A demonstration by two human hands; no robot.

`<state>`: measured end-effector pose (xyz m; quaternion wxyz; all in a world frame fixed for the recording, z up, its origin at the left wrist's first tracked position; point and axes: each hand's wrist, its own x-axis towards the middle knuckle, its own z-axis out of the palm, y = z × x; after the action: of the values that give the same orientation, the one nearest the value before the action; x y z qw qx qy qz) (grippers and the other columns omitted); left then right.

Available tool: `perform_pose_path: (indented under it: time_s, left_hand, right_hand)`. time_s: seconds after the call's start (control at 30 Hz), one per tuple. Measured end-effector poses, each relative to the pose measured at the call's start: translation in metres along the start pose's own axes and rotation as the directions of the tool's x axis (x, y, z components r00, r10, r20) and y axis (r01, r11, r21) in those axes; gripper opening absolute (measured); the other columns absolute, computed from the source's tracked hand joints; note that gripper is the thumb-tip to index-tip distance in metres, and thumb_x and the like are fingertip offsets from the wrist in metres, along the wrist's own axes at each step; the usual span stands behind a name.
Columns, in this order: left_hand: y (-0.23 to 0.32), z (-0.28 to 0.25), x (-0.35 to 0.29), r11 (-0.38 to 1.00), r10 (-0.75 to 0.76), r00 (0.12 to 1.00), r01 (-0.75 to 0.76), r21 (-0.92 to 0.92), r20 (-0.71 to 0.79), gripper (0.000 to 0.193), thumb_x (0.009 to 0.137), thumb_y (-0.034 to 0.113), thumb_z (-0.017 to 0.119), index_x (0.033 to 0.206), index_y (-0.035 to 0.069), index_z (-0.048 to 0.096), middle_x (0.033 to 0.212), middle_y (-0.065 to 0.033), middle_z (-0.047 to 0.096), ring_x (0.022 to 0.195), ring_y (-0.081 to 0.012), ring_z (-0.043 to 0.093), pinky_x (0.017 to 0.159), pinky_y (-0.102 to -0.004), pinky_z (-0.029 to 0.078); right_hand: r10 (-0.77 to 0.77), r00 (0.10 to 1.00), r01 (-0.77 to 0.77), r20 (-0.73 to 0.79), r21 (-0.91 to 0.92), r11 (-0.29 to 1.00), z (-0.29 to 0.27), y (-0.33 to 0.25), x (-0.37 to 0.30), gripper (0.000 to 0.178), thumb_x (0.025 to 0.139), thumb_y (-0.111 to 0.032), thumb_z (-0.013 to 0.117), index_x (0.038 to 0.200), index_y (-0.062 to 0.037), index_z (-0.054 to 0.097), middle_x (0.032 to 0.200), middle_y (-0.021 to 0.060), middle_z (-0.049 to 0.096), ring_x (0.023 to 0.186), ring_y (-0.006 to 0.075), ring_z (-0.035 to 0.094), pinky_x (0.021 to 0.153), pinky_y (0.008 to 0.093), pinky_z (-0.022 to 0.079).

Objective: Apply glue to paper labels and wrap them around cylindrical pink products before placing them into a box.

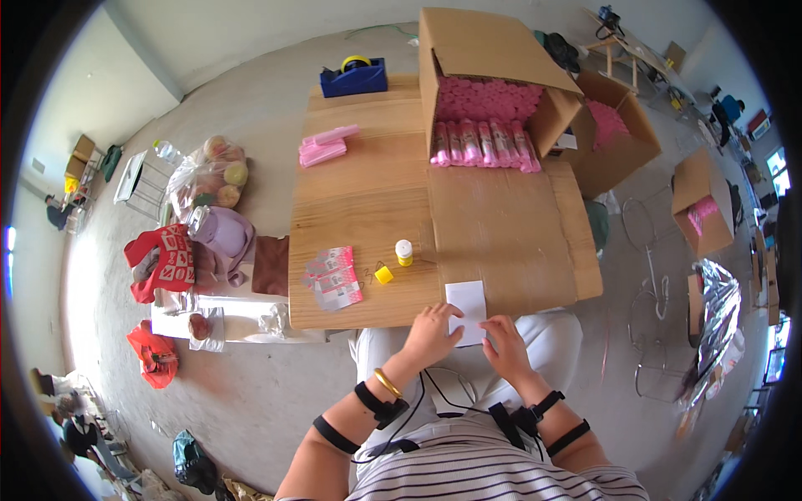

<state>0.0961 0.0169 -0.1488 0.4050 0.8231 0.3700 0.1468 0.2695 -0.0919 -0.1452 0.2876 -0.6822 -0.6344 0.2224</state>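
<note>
A blank white sheet of paper [466, 298] lies at the table's front edge, its near end reaching over my lap. My left hand [433, 334] is at the sheet's left side, fingers bent and thumb on the paper. From the right, my right hand [505, 346] grips the near right edge with thumb and bent fingers. Beyond the sheet stands a small white and yellow bottle [404, 253], with a loose yellow cap [383, 275] beside it. Several pink and grey printed labels [337, 280] lie overlapped to the left.
A large open carton [480, 46] full of pink-wrapped tubes stands at the table's far right. A blue tape dispenser [355, 79] and pink packets [324, 149] are at the far left. Bags, including a clear fruit bag [209, 177], sit left of the table; more cartons [614, 134] stand right.
</note>
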Motion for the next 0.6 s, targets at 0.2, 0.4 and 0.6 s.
perform_pose_path:
  time_s: [0.2, 0.4, 0.6]
  left_hand:
    - [0.010, -0.062, 0.004, 0.943, -0.104, 0.993, 0.081, -0.323, -0.056, 0.019, 0.085, 0.014, 0.061, 0.102, 0.006, 0.062, 0.086, -0.0057, 0.063, 0.068, -0.0156, 0.055, 0.064, -0.0290, 0.044]
    - [-0.034, -0.190, 0.055, 0.966, -0.176, 0.868, 0.063, -0.250, -0.464, 0.011, 0.089, 0.011, 0.057, 0.096, 0.004, 0.063, 0.085, 0.0003, 0.063, 0.072, -0.0059, 0.054, 0.062, -0.0201, 0.040]
    - [-0.161, -0.297, 0.134, 0.854, -0.462, 0.585, 0.497, -0.155, -0.667, 0.069, 0.077, 0.033, 0.070, 0.134, 0.007, 0.041, 0.131, -0.0174, 0.048, 0.110, -0.0266, 0.056, 0.089, -0.0339, 0.046]
  right_hand:
    - [0.129, 0.986, -0.109, -0.106, 0.173, 0.979, 0.003, 0.005, -0.002, 0.022, 0.079, -0.002, 0.060, 0.100, -0.0068, 0.059, 0.096, 0.0108, 0.052, 0.079, 0.0249, 0.054, 0.069, 0.0346, 0.047]
    - [0.254, 0.943, -0.197, -0.217, 0.253, 0.947, 0.000, 0.038, -0.016, 0.011, 0.080, -0.001, 0.060, 0.090, -0.0050, 0.056, 0.079, 0.0066, 0.051, 0.067, 0.0170, 0.046, 0.060, 0.0287, 0.040]
    - [0.332, 0.903, -0.274, -0.272, 0.228, 0.934, -0.016, 0.068, -0.020, 0.008, 0.082, -0.001, 0.056, 0.090, -0.0040, 0.056, 0.081, 0.0064, 0.052, 0.066, 0.0152, 0.048, 0.060, 0.0278, 0.040]
